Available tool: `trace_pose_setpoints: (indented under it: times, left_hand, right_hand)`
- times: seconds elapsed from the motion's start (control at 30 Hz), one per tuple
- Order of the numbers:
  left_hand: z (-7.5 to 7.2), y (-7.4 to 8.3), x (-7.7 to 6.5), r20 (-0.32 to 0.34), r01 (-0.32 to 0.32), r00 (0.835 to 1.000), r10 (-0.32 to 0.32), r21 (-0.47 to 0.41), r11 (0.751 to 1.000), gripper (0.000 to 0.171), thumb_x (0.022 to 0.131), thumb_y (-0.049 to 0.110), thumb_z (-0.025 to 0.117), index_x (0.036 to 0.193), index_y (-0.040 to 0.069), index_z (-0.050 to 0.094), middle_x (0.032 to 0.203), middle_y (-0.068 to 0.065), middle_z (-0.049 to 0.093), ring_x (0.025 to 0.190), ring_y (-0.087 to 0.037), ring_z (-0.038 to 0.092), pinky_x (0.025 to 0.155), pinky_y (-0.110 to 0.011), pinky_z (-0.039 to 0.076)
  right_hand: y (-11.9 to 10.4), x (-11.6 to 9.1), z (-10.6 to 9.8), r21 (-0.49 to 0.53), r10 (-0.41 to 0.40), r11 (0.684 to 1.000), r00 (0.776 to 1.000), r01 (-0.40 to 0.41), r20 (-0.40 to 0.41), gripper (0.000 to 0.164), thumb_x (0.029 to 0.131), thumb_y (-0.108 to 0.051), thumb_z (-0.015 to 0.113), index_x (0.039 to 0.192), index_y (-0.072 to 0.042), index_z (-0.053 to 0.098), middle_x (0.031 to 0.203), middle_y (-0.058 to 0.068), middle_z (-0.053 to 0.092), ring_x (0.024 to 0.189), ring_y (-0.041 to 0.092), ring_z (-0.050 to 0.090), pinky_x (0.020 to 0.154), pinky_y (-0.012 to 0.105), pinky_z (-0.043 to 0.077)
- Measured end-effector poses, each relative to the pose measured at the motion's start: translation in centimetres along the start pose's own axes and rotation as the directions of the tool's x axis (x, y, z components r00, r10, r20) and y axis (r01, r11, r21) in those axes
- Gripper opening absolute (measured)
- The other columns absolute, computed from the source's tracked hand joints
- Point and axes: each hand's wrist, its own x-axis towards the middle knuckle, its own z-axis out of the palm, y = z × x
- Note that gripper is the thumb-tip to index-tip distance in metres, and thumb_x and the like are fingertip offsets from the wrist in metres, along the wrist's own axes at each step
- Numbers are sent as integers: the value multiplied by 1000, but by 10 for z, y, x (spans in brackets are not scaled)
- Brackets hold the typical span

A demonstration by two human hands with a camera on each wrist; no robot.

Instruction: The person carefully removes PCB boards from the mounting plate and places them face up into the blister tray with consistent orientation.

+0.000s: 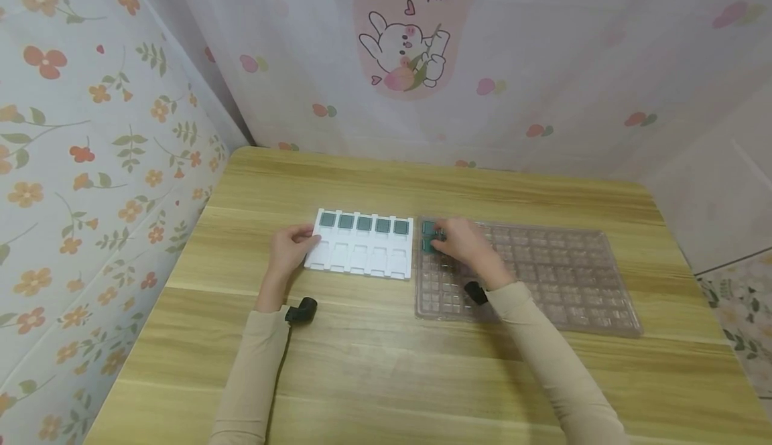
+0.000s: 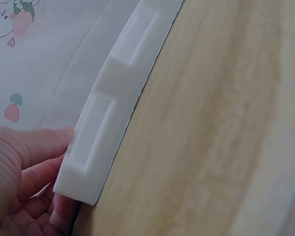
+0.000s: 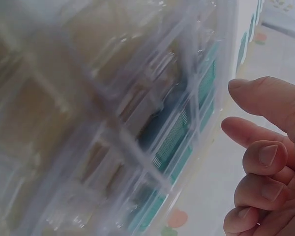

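Observation:
My left hand (image 1: 288,252) grips the left edge of a white plastic tray (image 1: 360,273), its thumb along the side in the left wrist view. Small green square chips (image 1: 364,224) fill the tray's far row; pockets in the near row are bare. Over the far left corner of a clear plastic blister tray (image 1: 573,277) is my right hand (image 1: 466,240). Below its fingertips, a few green chips (image 1: 429,244) sit in the clear tray's pockets. In the right wrist view, thumb and index finger (image 3: 253,132) stand apart with nothing between them, the other fingers loosely bent.
Both trays lie side by side on a wood-grain table (image 1: 374,364), with a narrow gap between. A black wrist camera (image 1: 303,310) juts from the left cuff, another (image 1: 476,292) from the right. Behind the table hangs a printed curtain (image 1: 289,63).

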Motion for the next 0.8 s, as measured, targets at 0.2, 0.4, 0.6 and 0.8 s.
trace_pose_setpoints:
  times: [0.2,0.4,0.6,0.8]
  left_hand:
    - [-1,1,-1,6,11,1000,-11,10,1000,34,84,11,69,112,-6,64,102,-22,66,89,-31,62,65,-16,44]
    - [-1,2,0,7,12,1000,-12,14,1000,33,84,12,69,112,-6,64,102,-22,66,89,-30,62,64,-16,43]
    - [-1,3,-1,2,5,1000,-5,21,1000,33,84,10,69,112,-6,64,102,-23,66,88,-30,62,63,-15,43]
    - [0,2,0,-4,-9,1000,9,24,1000,32,83,10,70,111,-6,65,100,-22,66,86,-30,63,62,-14,42]
  right_hand:
    - [-8,7,0,-6,-12,1000,1000,12,-12,28,85,-17,69,106,1,67,101,16,68,66,17,61,68,35,51]
    - [-15,14,2,-5,-68,998,996,68,-63,26,83,-15,71,104,1,68,99,17,69,54,15,55,61,33,50]
    - [-22,23,4,22,-48,999,998,49,-45,30,85,-18,69,109,0,67,101,16,68,53,14,49,58,32,47]
    - [-30,32,7,56,-22,998,1000,23,-9,33,86,-19,67,112,2,65,97,16,69,61,17,57,63,34,49]
